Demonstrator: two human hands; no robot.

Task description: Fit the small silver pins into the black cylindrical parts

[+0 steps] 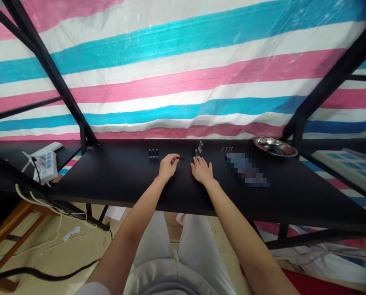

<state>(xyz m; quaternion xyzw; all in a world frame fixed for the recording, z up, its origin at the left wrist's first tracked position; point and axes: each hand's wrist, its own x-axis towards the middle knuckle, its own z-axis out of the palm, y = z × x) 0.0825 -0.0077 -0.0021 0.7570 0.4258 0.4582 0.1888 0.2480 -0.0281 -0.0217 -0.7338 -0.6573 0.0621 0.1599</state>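
My left hand (170,165) is closed in a pinch on a small dark stick-like piece (181,159), whose tip points right just above the tabletop. My right hand (202,169) lies palm down on the black table (121,180), fingers stretched and apart. Just beyond its fingertips stands a small grey cylinder (196,152); whether they touch it I cannot tell. Farther back are small clear or silvery pieces (200,146). To the left of my left hand, three short dark cylinders (153,153) with pale ends line up side by side.
Several tiny silvery pieces (227,149) lie in a row at the right. Near them are a pixelated flat packet (247,170) and a round metal dish (275,147). Black frame posts (69,102) flank the table, with a striped sheet (183,82) behind. A white power strip (46,166) sits left.
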